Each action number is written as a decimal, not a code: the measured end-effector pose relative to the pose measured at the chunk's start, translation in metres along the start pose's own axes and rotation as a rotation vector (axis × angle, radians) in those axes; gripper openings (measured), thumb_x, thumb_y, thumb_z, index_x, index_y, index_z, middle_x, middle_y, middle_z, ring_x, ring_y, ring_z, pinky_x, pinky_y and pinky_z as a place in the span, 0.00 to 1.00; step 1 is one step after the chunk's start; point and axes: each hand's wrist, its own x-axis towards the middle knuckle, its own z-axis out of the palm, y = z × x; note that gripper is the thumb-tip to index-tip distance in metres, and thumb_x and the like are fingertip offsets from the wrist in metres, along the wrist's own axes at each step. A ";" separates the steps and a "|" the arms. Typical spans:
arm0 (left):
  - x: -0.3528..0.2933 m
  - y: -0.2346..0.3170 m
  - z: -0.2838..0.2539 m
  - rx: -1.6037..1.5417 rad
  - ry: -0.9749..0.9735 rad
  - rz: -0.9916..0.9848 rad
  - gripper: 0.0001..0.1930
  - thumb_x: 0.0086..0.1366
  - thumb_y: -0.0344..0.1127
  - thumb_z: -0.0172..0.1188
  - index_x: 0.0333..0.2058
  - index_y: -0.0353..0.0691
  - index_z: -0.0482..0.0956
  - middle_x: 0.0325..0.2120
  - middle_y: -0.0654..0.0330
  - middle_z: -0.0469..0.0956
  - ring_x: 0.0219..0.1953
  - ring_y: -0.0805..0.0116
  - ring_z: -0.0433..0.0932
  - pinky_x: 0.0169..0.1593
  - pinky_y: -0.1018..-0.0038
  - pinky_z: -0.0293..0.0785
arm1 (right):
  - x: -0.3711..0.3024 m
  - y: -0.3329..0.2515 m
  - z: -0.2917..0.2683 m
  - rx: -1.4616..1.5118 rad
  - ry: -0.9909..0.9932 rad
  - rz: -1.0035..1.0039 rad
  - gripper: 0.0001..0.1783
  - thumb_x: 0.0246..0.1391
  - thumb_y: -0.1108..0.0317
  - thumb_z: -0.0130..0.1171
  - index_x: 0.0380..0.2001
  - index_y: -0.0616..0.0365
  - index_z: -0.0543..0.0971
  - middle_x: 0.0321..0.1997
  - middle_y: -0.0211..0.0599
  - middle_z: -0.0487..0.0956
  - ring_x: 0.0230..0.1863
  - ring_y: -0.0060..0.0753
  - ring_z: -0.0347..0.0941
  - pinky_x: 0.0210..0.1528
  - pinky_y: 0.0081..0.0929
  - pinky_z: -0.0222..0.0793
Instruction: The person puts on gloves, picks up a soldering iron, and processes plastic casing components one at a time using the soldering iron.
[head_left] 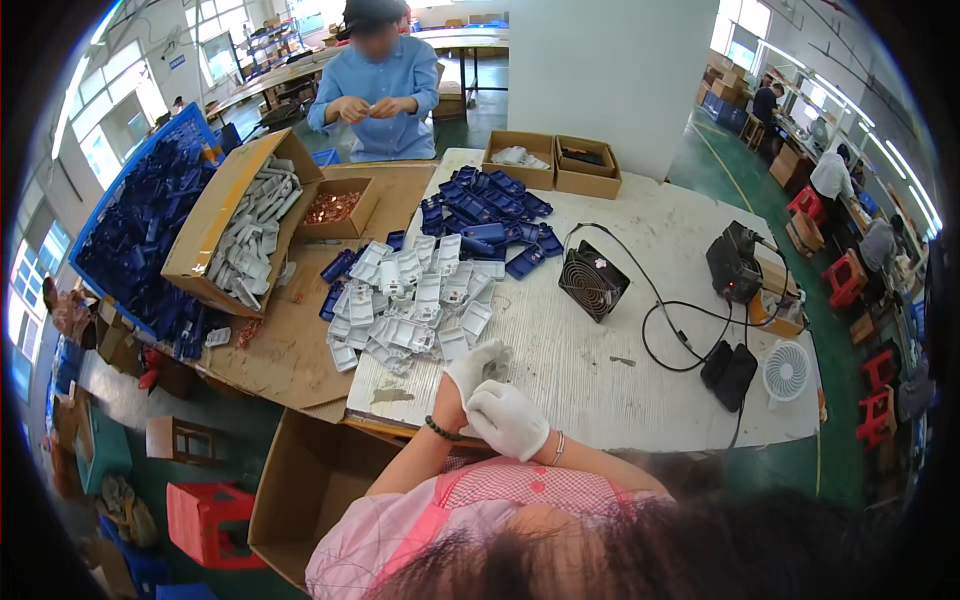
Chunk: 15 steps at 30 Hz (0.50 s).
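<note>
Head view: left hand (472, 372) and right hand (508, 418) overlap below centre. White casings (408, 304) lie centre-left. I can't tell either grip.

Both forearms (412, 460) angle inward, gloved left hand (474, 372) and curled right hand (512, 420) together.

Head camera: left one of two fisheyes worn side by side, above the near side of the desk (640, 410).
Hands (508, 420): looked down on from above, just below centre, at middle range.
Far side: view runs on over the desk to the person in blue (388, 85), farther off.
Lower edge: hair (700, 550) and pink clothing (400, 535), closest of all.
Left to right: very wide, windows (100, 152) to red stools (875, 418).
Rim: dark and rounded, straight edges bowed; outermost details there seem too stretched to read surely.
</note>
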 end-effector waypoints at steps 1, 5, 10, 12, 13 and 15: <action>-0.001 0.022 0.007 -0.074 -0.033 -0.066 0.16 0.65 0.35 0.43 0.46 0.32 0.72 0.29 0.60 0.75 0.27 0.77 0.69 0.32 0.80 0.68 | -0.002 0.002 -0.001 -0.014 -0.012 0.019 0.05 0.43 0.71 0.57 0.25 0.57 0.71 0.27 0.39 0.72 0.29 0.45 0.69 0.32 0.35 0.65; 0.005 0.030 0.002 -0.408 -0.194 -0.214 0.18 0.66 0.37 0.40 0.49 0.33 0.68 0.35 0.57 0.73 0.36 0.74 0.71 0.39 0.80 0.69 | -0.001 -0.003 -0.001 -0.043 -0.043 0.020 0.04 0.43 0.73 0.56 0.24 0.57 0.71 0.28 0.37 0.72 0.31 0.43 0.69 0.34 0.33 0.64; 0.005 0.037 0.005 -0.907 -0.177 -0.380 0.23 0.65 0.48 0.39 0.48 0.34 0.67 0.36 0.54 0.72 0.39 0.64 0.70 0.44 0.69 0.68 | -0.003 0.002 -0.001 -0.055 -0.049 -0.002 0.06 0.45 0.68 0.57 0.26 0.57 0.71 0.27 0.38 0.73 0.30 0.44 0.70 0.32 0.34 0.64; 0.003 0.034 0.009 -0.977 -0.143 -0.365 0.24 0.65 0.50 0.38 0.47 0.35 0.68 0.35 0.55 0.72 0.37 0.63 0.70 0.42 0.68 0.67 | -0.005 0.002 -0.001 -0.033 -0.075 0.013 0.06 0.46 0.68 0.56 0.26 0.58 0.72 0.27 0.39 0.73 0.30 0.44 0.70 0.33 0.35 0.64; 0.002 0.024 0.009 -1.035 -0.236 -0.327 0.25 0.65 0.51 0.37 0.47 0.36 0.68 0.37 0.53 0.72 0.40 0.60 0.70 0.46 0.64 0.66 | -0.005 0.001 -0.001 0.029 -0.171 0.066 0.06 0.47 0.68 0.55 0.26 0.59 0.72 0.26 0.40 0.74 0.31 0.45 0.71 0.33 0.35 0.64; 0.001 0.000 0.008 -1.091 -0.329 -0.286 0.25 0.65 0.52 0.35 0.47 0.37 0.68 0.38 0.52 0.72 0.43 0.56 0.69 0.49 0.60 0.64 | -0.006 -0.001 0.000 0.090 -0.270 0.117 0.06 0.48 0.67 0.53 0.26 0.59 0.72 0.26 0.42 0.74 0.31 0.46 0.71 0.34 0.36 0.65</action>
